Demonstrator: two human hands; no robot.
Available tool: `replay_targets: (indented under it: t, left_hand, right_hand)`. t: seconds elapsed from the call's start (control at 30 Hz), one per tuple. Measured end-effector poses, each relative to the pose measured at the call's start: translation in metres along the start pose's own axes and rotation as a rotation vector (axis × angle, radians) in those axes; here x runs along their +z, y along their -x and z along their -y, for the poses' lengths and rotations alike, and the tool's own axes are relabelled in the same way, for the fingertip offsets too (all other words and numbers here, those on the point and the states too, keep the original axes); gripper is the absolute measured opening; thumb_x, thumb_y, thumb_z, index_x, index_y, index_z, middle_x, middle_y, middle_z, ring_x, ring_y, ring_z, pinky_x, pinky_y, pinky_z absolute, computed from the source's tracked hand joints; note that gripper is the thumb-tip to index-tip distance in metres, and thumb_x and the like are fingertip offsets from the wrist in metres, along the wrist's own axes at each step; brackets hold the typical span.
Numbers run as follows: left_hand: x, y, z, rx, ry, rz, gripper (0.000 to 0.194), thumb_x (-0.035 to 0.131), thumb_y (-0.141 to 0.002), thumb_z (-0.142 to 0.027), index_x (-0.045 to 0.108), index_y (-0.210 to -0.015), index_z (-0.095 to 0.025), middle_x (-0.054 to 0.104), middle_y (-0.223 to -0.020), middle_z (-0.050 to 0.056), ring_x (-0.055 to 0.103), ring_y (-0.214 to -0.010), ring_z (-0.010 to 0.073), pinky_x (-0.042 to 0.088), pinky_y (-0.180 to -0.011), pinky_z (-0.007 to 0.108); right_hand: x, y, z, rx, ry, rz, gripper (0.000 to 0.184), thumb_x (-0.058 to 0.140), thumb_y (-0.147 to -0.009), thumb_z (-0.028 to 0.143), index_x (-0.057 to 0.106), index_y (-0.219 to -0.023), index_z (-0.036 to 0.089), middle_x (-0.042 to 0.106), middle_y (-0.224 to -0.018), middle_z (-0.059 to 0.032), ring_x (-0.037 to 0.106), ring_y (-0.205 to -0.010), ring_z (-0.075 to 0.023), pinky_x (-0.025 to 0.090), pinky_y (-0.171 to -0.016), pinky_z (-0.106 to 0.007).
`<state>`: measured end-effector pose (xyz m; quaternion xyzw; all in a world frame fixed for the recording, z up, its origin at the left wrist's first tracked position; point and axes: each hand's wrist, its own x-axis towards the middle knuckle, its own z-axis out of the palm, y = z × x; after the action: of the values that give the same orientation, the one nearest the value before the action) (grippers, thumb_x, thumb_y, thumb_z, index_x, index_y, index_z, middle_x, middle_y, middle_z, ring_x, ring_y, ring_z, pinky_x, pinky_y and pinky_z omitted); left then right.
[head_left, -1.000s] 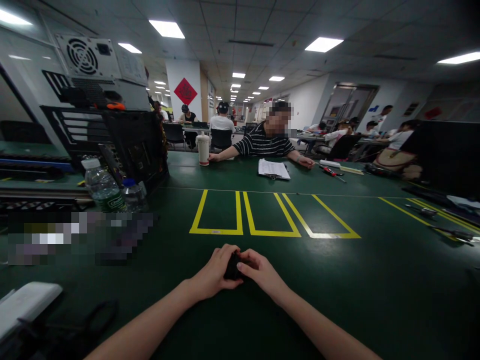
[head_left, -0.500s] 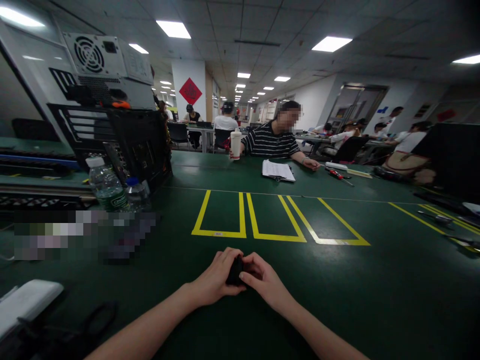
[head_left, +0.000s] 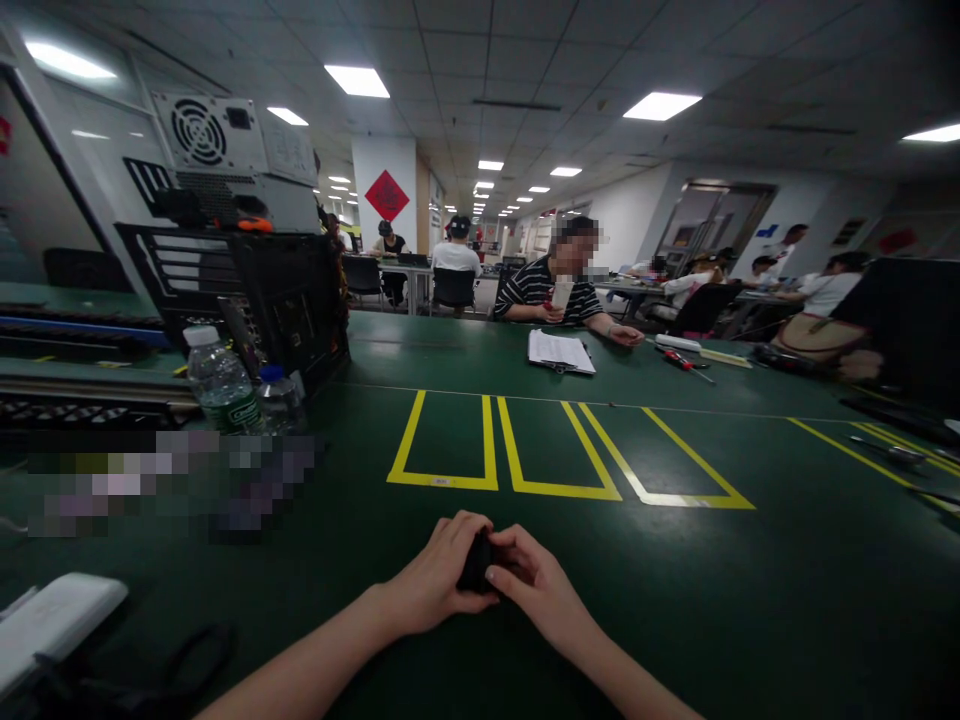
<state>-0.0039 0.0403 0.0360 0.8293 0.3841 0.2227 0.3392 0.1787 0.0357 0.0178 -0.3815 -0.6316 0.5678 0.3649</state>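
Smooth dark-green tabletop (head_left: pixel 697 570) spreads toward its far edge, under flat ceiling panels. Near the table's front edge, your curled left hand (head_left: pixel 431 575) and bent right fingers (head_left: pixel 517 552) grip a small, rounded black object (head_left: pixel 477 562) between them.

The left hand (head_left: pixel 435 575) and the right hand (head_left: pixel 544 590) are bare, with slender, slightly tapering fingers. The right thumb (head_left: pixel 511 587) shows a short, rounded nail. The wrists are slim and bare. The left forearm (head_left: pixel 315 650) and the right forearm (head_left: pixel 626 675) are uncovered along all that shows, smooth in outline, broadening evenly away from the wrists. Finer skin detail is too small to tell.
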Motion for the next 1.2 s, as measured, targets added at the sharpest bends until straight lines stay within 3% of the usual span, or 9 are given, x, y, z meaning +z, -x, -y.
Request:
replay_targets:
  t: [0.37,0.67,0.87,1.0,1.2]
  left_hand:
    - [0.000,-0.002,0.003,-0.010,-0.023,0.005,0.061,0.068,-0.070,-0.028,0.036,-0.122,-0.025,0.043,-0.116,0.006,0.044,-0.099,0.0232,0.041,-0.084,0.038]
    - [-0.002,-0.003,0.003,-0.005,-0.008,0.001,0.058,0.067,-0.072,-0.028,0.037,-0.121,-0.025,0.045,-0.114,0.006,0.046,-0.097,0.0230,0.042,-0.080,0.036]
    - [0.002,-0.002,0.008,0.028,-0.036,-0.017,0.059,0.069,-0.070,-0.025,0.037,-0.120,-0.024,0.044,-0.114,0.006,0.046,-0.097,0.0231,0.042,-0.082,0.037]
    - [0.005,-0.002,0.010,0.039,-0.050,-0.033,0.062,0.070,-0.069,-0.024,0.035,-0.120,-0.024,0.044,-0.115,0.006,0.045,-0.099,0.0227,0.041,-0.083,0.037]
    - [0.008,-0.003,0.013,0.017,-0.046,-0.045,0.063,0.071,-0.067,-0.022,0.036,-0.120,-0.025,0.044,-0.115,0.005,0.045,-0.097,0.0226,0.042,-0.081,0.036]
  right_hand:
    - [0.002,-0.002,-0.009,-0.034,0.013,-0.050,0.011,0.056,-0.081,0.024,0.057,-0.090,0.018,0.057,-0.088,-0.0026,0.058,-0.088,-0.0195,0.046,-0.081,-0.033]
    - [0.004,0.000,-0.006,-0.073,0.045,-0.044,0.016,0.054,-0.080,0.017,0.055,-0.096,0.021,0.052,-0.100,-0.0032,0.054,-0.097,-0.0191,0.046,-0.085,-0.033]
    - [0.005,-0.001,-0.012,-0.091,0.061,-0.064,0.014,0.053,-0.082,0.021,0.055,-0.096,0.022,0.051,-0.101,-0.0032,0.053,-0.098,-0.0191,0.046,-0.085,-0.032]
    - [0.007,-0.001,-0.010,-0.066,0.051,-0.083,0.008,0.052,-0.083,0.024,0.055,-0.090,0.021,0.053,-0.094,-0.0022,0.055,-0.093,-0.0184,0.047,-0.082,-0.031]
    - [0.008,0.001,-0.004,0.031,0.012,-0.043,0.017,0.050,-0.083,0.024,0.050,-0.100,0.022,0.056,-0.101,-0.0032,0.055,-0.099,-0.0194,0.047,-0.084,-0.032]
